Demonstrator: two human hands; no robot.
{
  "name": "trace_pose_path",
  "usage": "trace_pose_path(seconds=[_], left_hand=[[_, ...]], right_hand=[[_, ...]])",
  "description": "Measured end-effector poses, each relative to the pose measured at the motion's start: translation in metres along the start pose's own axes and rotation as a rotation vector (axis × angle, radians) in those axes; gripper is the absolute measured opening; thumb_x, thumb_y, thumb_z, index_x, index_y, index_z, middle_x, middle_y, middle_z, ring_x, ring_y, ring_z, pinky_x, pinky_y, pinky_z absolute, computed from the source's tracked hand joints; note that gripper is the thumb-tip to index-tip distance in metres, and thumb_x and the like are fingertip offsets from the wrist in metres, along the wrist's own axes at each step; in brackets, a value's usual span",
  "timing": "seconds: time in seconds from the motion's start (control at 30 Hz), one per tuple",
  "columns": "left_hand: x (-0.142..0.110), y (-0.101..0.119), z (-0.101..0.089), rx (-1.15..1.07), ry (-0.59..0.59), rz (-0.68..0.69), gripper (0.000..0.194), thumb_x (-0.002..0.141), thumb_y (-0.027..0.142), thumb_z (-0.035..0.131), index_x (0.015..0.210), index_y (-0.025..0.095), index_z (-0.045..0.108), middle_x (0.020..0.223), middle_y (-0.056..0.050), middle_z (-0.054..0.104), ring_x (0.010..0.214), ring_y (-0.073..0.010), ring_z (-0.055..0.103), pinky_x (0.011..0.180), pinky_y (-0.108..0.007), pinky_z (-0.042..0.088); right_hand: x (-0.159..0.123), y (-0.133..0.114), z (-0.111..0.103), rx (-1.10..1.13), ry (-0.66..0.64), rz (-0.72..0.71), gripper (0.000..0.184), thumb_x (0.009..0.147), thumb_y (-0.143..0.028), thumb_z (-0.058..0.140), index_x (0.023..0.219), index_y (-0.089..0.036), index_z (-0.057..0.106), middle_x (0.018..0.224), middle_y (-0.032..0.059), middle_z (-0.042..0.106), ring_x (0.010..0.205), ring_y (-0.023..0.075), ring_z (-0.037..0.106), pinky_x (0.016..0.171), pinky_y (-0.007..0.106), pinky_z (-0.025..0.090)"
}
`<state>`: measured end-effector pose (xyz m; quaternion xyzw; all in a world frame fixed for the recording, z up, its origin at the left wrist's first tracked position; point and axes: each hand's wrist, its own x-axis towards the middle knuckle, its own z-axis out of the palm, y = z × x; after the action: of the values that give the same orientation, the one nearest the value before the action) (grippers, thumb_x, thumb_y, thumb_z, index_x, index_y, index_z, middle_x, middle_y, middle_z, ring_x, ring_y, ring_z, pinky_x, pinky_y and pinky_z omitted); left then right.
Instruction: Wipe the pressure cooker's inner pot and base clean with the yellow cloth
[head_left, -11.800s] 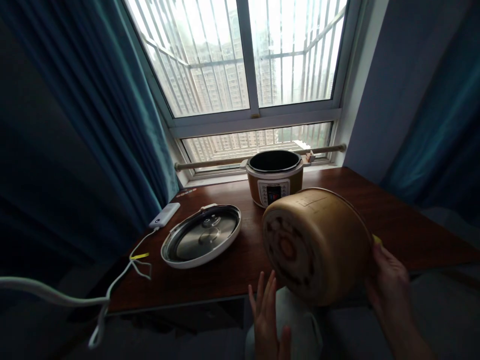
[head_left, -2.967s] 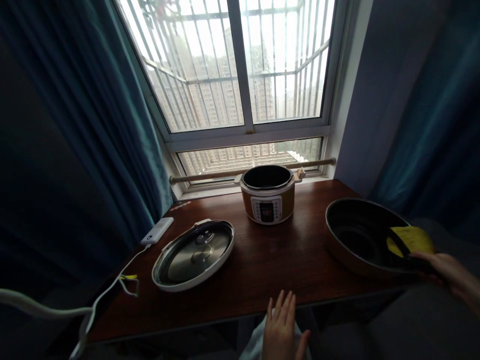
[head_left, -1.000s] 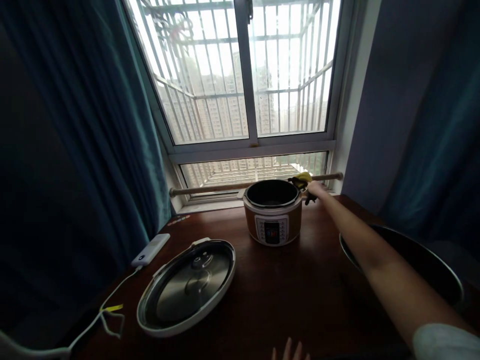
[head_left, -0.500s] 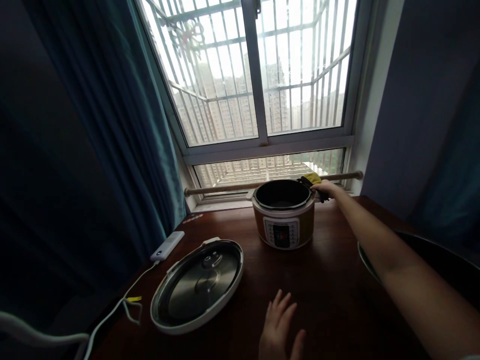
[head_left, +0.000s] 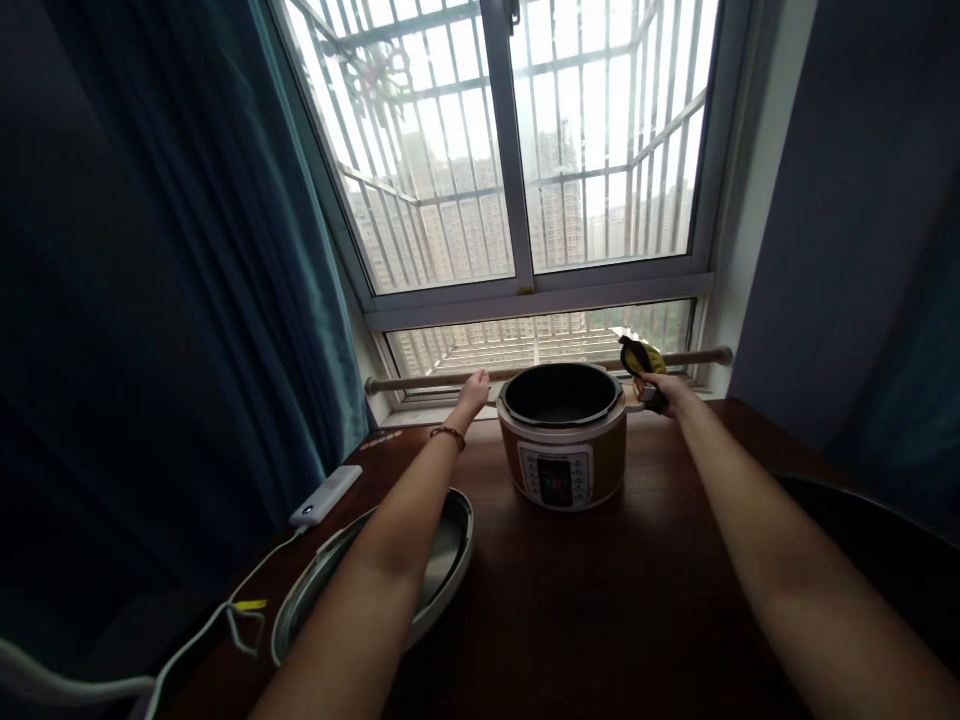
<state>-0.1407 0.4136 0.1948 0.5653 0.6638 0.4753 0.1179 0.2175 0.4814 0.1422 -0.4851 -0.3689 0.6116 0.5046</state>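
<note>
- We see the cooker [head_left: 600,465] on the far middle of the table [head_left: 540,620], near the window, its mouth open upward and its dark inside showing. It looks upright; we cannot tell whether its base is fully down.
- Our left hand [head_left: 474,390] is at the cooker's left handle, fingers curled in. The hand hides its own grip, so we cannot tell whether it is closed around the handle.
- Our right hand [head_left: 669,392] holds the yellow-and-black cloth [head_left: 651,360] in a narrow grip, right beside the right handle [head_left: 631,397]. Whether it also grasps that handle, we cannot tell.
- Having a hand at each side probably keeps the cooker level and balanced; the cloth seems bunched up so that our fingers can work around it.
- The lid [head_left: 459,545] lies left of the cooker, partly behind our left forearm, and the dark pot [head_left: 862,525] stands at the right edge, behind our right forearm. Both sit aside, likely to leave the middle free for reaching.
- The control panel [head_left: 555,480] faces us, perhaps turned slightly left. The body is round, so we take the long axis from handle to handle, running left to right, roughly along the window.
</note>
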Motion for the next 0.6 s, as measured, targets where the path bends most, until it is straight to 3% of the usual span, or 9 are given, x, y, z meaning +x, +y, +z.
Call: trace_pose_path(seconds=[0.13,0.3,0.43,0.6], left_hand=[[0.028,-0.025,0.025,0.045,-0.091,-0.016,0.032,0.086,0.033,0.051,0.113,0.015,0.052,0.114,-0.008,0.055,0.097,-0.0192,0.056,0.082,-0.040,0.048],[0.035,-0.043,0.046,0.091,-0.182,0.017,0.029,0.086,0.033,0.050,0.110,0.015,0.054,0.110,-0.008,0.057,0.094,-0.0180,0.057,0.080,-0.039,0.049],[0.021,-0.055,0.039,0.132,-0.125,0.010,0.030,0.086,0.033,0.050,0.110,0.015,0.054,0.110,-0.008,0.056,0.094,-0.0180,0.057,0.080,-0.039,0.049],[-0.024,-0.069,0.013,0.208,0.034,-0.024,0.029,0.087,0.034,0.050,0.108,0.015,0.055,0.110,-0.008,0.057,0.096,-0.0184,0.056,0.082,-0.040,0.047]], right_hand=[[0.005,0.000,-0.002,0.030,0.004,0.021,0.015,0.089,-0.017,0.045,0.079,-0.011,0.055,0.059,-0.0013,0.054,0.046,0.0074,0.051,0.045,0.021,0.045],[0.011,-0.003,-0.001,0.027,0.019,0.053,0.017,0.089,-0.026,0.049,0.094,-0.012,0.056,0.076,-0.0003,0.059,0.058,0.0072,0.055,0.053,0.022,0.049],[0.011,-0.005,0.007,0.027,0.026,0.046,0.024,0.088,-0.031,0.050,0.102,-0.012,0.055,0.089,0.0025,0.059,0.068,0.0091,0.058,0.059,0.024,0.050],[0.006,-0.007,0.024,0.050,-0.058,0.050,0.011,0.084,-0.012,0.046,0.086,-0.011,0.057,0.063,0.0039,0.061,0.052,0.0110,0.058,0.049,0.023,0.051]])
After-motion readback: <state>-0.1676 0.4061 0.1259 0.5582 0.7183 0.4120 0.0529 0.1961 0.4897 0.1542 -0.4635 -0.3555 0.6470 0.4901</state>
